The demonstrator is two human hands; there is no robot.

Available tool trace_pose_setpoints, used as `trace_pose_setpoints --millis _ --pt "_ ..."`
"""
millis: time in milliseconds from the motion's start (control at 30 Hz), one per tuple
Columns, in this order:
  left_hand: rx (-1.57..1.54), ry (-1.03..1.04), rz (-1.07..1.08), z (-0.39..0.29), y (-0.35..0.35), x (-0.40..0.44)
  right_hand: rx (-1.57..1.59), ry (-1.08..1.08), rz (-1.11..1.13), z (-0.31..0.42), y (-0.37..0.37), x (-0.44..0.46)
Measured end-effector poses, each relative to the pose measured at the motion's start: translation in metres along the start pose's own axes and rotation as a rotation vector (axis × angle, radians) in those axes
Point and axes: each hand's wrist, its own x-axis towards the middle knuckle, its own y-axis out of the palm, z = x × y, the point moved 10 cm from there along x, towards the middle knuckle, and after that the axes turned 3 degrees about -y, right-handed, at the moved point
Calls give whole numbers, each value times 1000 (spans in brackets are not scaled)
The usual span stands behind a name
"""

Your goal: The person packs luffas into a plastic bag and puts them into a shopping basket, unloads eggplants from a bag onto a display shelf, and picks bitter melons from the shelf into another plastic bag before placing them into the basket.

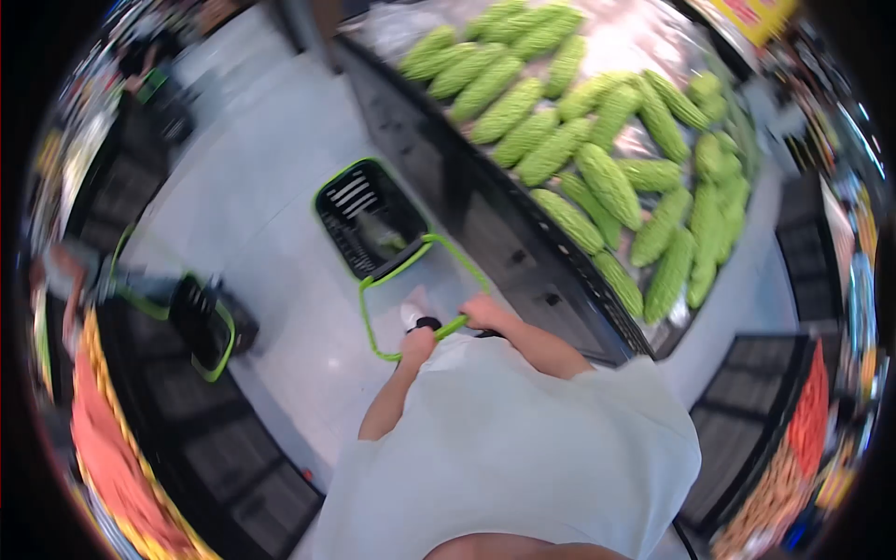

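Both of my hands are on the green handle [369, 322] of a black shopping basket with a green rim [342, 175]. My left hand [419, 345] is closed round the handle's near end, beside a dark round thing too small to make out. To its right, my right hand [485, 314] is wrapped round the handle's other corner. A few items lie inside the basket; they are too blurred to name. Many green bitter melons [611, 185] lie in rows on the dark display stand [467, 182] ahead and to the right.
At the left, a person [65, 271] stands by another black basket with a green rim [222, 359]. Black crates with orange produce [107, 448] line the lower left. More crates with red and brown produce [807, 411] stand at the lower right.
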Motion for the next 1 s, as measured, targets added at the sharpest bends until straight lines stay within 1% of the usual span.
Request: trace_pose_setpoints --millis 33,67,100,133,167,200,233,333,367,400,433,467,500,533,600,633,700,767,800,833,867,967,1000 --pt "-2 -3 45 3 -22 5 97 27 -63 2 -14 14" --pt "34 3 57 13 -32 19 123 26 -58 9 -30 27" --pt "64 -11 52 27 -45 35 129 70 -67 13 -47 41" --pt "99 58 69 29 -57 52 134 96 -68 17 -58 54" --pt "96 27 130 43 -62 66 154 149 -89 14 -68 63" --pt "90 -27 170 50 -61 75 154 110 -79 15 -70 70" --pt "110 -6 167 53 -65 87 150 63 -64 18 -73 81" --pt "90 10 186 70 -73 128 139 44 -137 8 -89 112" --pt "87 57 159 76 -69 148 151 40 -144 9 -98 121" --pt "81 99 135 83 -69 157 105 46 -100 6 -105 127" --pt "52 112 161 84 -74 161 60 42 -54 4 -108 136" --pt "21 124 188 81 -84 164 78 16 -90 2 -116 141" --pt "27 107 189 86 -98 158 69 11 -60 2 -124 144" --pt "-54 181 159 71 -125 142 75 2 -62 -1 -127 152" --pt "-143 254 127 54 -141 135 156 2 -27 -12 -127 160" --pt "-134 220 123 55 -137 142 188 24 38 -17 -124 163" --pt "-117 141 103 62 -135 159 207 18 29 -21 -130 168" --pt "-98 39 86 82 -132 169 236 -8 28 -17 -129 175" --pt "-110 10 77 87 -131 172 274 8 61 -18 -126 172" --pt "-39 39 126 84 -122 175 304 15 102 -18 -124 171" --pt "26 59 170 85 -119 175 295 -1 108 -18 -123 173" --pt "-24 -61 87 77 -148 145 309 -43 124 -17 -117 177" --pt "-12 -66 112 74 -146 143 301 -70 135 -13 -117 176"
